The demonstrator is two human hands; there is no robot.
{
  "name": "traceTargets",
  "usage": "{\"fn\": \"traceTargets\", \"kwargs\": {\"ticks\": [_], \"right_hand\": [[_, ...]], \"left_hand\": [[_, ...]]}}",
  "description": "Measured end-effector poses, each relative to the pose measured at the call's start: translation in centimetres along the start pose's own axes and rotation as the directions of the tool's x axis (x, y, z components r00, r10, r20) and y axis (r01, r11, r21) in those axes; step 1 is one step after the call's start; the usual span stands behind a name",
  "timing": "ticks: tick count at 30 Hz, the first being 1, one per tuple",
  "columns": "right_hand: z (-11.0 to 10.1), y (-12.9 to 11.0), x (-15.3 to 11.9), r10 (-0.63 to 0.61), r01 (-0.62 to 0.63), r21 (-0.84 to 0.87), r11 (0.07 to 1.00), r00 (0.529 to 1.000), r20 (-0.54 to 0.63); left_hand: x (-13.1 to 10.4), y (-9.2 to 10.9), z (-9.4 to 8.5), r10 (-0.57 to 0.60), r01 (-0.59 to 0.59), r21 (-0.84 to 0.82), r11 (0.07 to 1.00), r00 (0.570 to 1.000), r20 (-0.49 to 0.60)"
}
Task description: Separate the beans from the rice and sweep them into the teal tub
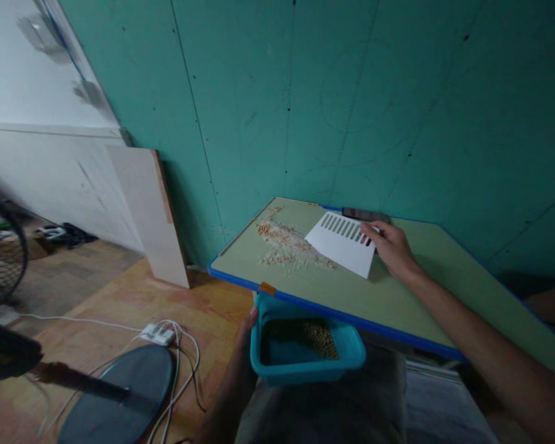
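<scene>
Two hands [246, 339] [394, 248], one blue tub [300, 374], one slotted white scraper [340, 250], one table [428, 246].

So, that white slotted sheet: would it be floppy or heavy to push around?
Probably fairly stiff: the white slotted sheet looks flat, though the right hand grips only one end. Likely light for its size, since it looks thin with a row of cut-outs. Its plain, smooth-looking face might feel slightly slippery.

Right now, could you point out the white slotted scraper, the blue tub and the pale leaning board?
White slotted scraper [343, 248]: head view, on its plain part below the slots.
Blue tub [303, 374]: head view, on its near wall.
Pale leaning board [148, 216]: head view, mid-face.
</scene>
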State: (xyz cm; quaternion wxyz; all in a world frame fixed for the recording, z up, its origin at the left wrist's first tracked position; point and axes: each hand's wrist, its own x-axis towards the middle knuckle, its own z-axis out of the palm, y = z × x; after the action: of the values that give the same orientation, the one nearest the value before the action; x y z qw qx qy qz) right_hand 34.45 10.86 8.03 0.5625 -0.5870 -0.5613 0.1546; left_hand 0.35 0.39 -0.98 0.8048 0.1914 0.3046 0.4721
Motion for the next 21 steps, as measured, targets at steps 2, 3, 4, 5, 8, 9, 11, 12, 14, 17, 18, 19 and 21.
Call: {"fn": "traceTargets", "kwargs": {"ticks": [2, 3, 4, 5, 8, 9, 11, 12, 14, 17, 18, 19, 21], "right_hand": [[0.3, -0.3, -0.2, 0.017, -0.017, 0.032, 0.999, 1.000, 0.013], [0.5, -0.4, -0.3, 0.025, -0.026, 0.049, 0.998, 1.000, 0.018], [0.7, -0.6, -0.4, 0.034, -0.036, 0.064, 0.997, 0.999, 0.022], [0.8, -0.8, -0.5, 0.041, -0.043, 0.077, 0.996, 0.999, 0.028], [0.9, -1.1, -0.6, 0.039, -0.042, 0.096, 0.995, 0.999, 0.035], [0.9, -1.1, -0.6, 0.032, -0.035, 0.097, 0.995, 0.999, 0.031], [0.8, -1.1, -0.6, 0.012, -0.013, 0.098, 0.995, 1.000, 0.015], [0.8, -1.0, -0.5, 0.002, -0.003, 0.097, 0.995, 1.000, 0.004], [0.6, -0.9, -0.4, -0.019, 0.020, 0.087, 0.996, 1.000, -0.019], [0.5, -0.9, -0.4, -0.038, 0.039, 0.057, 0.998, 0.999, -0.015], [0.5, -0.9, -0.5, -0.043, 0.043, 0.050, 0.998, 0.999, -0.002], [0.6, -1.0, -0.6, -0.046, 0.045, 0.045, 0.998, 0.999, 0.016], [0.7, -1.1, -0.8, -0.049, 0.048, 0.034, 0.998, 0.997, 0.054]], "left_hand": [[0.0, 0.1, 0.1, 0.008, -0.008, 0.005, 1.000, 1.000, -0.006], [0.0, 0.1, 0.1, 0.011, -0.011, 0.006, 1.000, 1.000, -0.008], [0.0, 0.1, 0.1, 0.012, -0.012, 0.007, 1.000, 1.000, -0.011], [-0.1, 0.1, 0.1, 0.010, -0.010, 0.007, 1.000, 1.000, -0.013], [-0.1, 0.1, 0.1, -0.016, 0.016, -0.008, 1.000, 1.000, -0.009], [-0.1, 0.1, 0.1, -0.023, 0.023, -0.014, 1.000, 1.000, -0.009], [-0.1, 0.1, 0.1, -0.021, 0.021, -0.022, 1.000, 1.000, -0.008], [-0.1, 0.1, 0.1, -0.013, 0.013, -0.022, 1.000, 1.000, -0.006], [-0.1, 0.2, 0.1, -0.005, 0.005, -0.020, 1.000, 1.000, 0.001], [0.0, 0.2, 0.1, -0.003, 0.003, -0.007, 1.000, 1.000, -0.005], [0.0, 0.1, 0.1, 0.005, -0.005, 0.000, 1.000, 1.000, -0.011], [0.0, 0.1, 0.0, 0.016, -0.016, 0.007, 1.000, 1.000, -0.015], [0.0, 0.1, -0.1, 0.030, -0.030, 0.007, 1.000, 0.999, -0.011]]}}
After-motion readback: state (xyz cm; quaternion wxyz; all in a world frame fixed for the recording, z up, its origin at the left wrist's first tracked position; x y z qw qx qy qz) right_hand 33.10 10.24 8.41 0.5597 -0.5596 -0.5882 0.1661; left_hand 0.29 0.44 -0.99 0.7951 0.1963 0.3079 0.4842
